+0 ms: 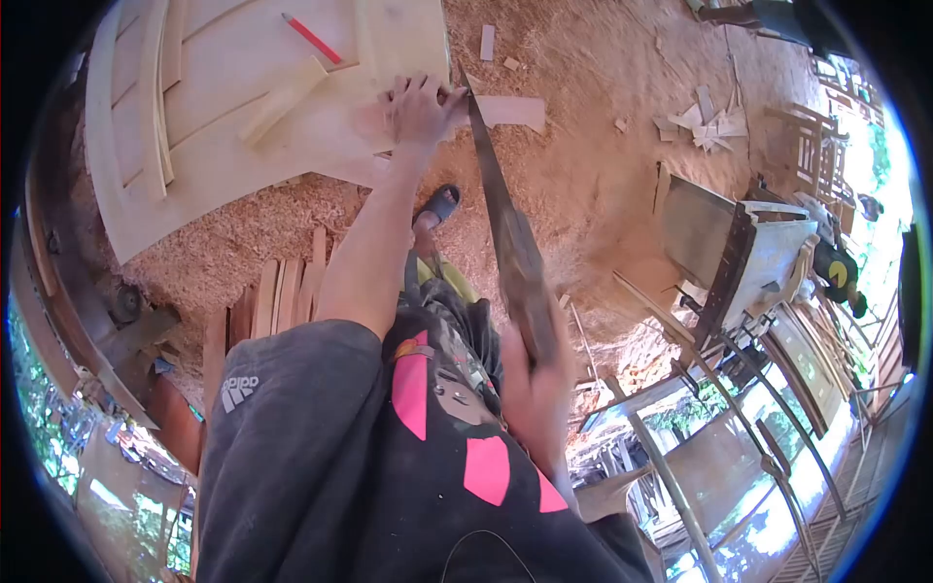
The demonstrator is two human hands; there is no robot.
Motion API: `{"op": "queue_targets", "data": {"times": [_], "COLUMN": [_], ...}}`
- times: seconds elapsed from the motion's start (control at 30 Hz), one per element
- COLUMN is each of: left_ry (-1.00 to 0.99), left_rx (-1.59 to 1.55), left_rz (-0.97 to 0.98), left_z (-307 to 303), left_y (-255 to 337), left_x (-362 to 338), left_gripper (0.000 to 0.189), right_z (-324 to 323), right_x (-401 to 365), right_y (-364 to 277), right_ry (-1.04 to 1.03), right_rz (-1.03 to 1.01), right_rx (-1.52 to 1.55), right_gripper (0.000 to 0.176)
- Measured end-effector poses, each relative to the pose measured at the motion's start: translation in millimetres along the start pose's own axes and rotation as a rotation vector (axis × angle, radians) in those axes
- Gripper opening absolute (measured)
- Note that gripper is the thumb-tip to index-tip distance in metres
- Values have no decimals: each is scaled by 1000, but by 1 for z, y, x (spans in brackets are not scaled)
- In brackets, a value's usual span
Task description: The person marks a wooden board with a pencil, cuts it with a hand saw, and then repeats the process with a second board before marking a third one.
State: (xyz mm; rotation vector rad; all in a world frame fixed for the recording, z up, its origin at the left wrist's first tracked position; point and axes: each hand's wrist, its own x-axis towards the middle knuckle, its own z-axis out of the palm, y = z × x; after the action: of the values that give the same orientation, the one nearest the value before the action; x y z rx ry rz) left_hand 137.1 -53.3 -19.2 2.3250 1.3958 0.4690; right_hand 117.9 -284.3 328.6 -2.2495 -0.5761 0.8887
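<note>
My right hand (535,394), a little blurred, is wrapped around the handle end of a handsaw (498,199). The saw's long dark blade runs away from me, with its narrow far end beside the edge of the workbench. My left hand (423,112) presses down with bent fingers on a thin wooden board (513,112) at that edge. Part of this board sticks out past the blade on the right. On the pale wooden panel (233,97) that forms the work surface lie a red pencil (311,39) and a short wood strip (284,100).
Long thin strips (155,97) lie on the panel's left. Wood shavings and offcuts (708,121) cover the dirt floor (593,175). Upright planks (287,291) stand near my left side. A wooden cabinet (695,228) stands at right, and another person (838,267) is beyond it.
</note>
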Motion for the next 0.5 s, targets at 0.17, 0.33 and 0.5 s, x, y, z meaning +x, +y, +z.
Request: {"op": "queue_targets", "data": {"times": [0.17,0.33,0.5], "left_ry": [-31,20,-39], "left_rx": [-10,-6,2], "left_rz": [-2,-19,-3], "left_z": [-12,7,-5], "left_y": [-1,-3,0], "left_x": [12,7,4], "left_gripper": [38,41,40], "right_z": [94,22,-29], "right_x": [181,78,-31], "right_y": [50,5,0], "right_ry": [54,6,-3], "right_rz": [-131,-52,80], "right_rx": [78,-50,51], "right_gripper": [34,46,53]}}
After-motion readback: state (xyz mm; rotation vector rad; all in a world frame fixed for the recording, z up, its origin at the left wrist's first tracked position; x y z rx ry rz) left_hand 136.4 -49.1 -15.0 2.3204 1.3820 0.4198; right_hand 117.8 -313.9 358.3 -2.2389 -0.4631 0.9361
